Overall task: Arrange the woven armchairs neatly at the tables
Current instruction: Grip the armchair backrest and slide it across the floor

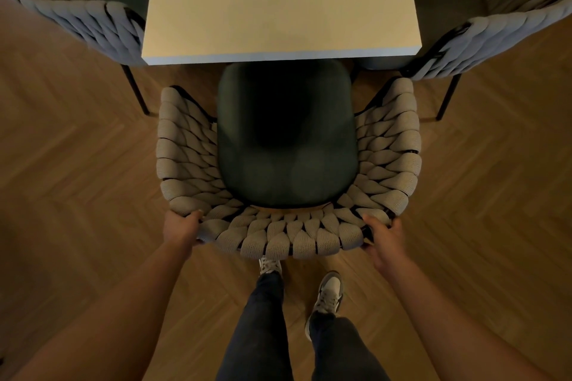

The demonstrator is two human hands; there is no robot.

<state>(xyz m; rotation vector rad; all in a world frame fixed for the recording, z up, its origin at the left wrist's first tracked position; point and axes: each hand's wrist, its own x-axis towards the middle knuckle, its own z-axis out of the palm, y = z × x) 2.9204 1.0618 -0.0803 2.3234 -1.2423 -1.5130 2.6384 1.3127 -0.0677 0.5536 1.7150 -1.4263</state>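
A woven beige armchair (284,238) with a dark green seat cushion stands right in front of me, facing a pale square table (278,3). The front of its seat sits just under the table's near edge. My left hand (181,227) grips the left end of the curved backrest, fingers curled over the rim. My right hand (385,237) grips the right end of the same backrest. Two more woven armchairs stand at the table's sides, one at the left (89,25) and one at the right (495,37).
The floor (77,179) is herringbone wood, open on both sides of the chair. My legs and sneakers (328,294) stand just behind the backrest. Thin black legs (136,90) of the side chairs reach down near the table's front corners.
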